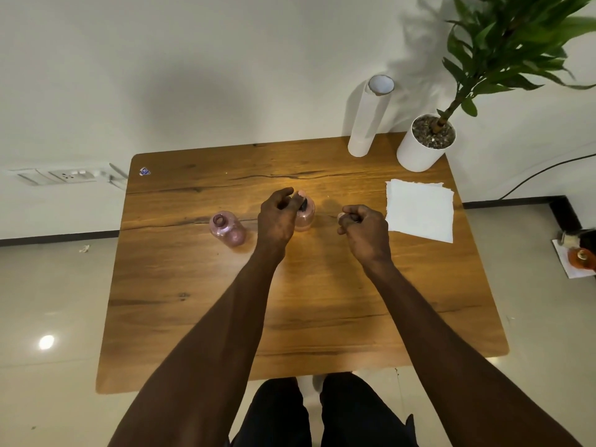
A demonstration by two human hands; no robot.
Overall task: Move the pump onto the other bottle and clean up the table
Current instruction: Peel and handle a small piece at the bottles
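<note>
Two small pink see-through bottles stand at the middle of the wooden table (290, 301). The left bottle (226, 230) has an open neck with no pump on it. On top of the right bottle (305, 217) sits the dark pump (302, 204), and my left hand (277, 214) reaches over it with fingers and thumb closed around the pump. To the right of that bottle, apart from it, my right hand (364, 227) hovers with its fingers curled closed; nothing shows in it.
A folded white paper sheet (419, 211) lies at the right of the table. A tall paper roll (371, 117) and a white pot with a plant (422, 150) stand at the back right corner. A small sticker (145, 171) marks the back left corner.
</note>
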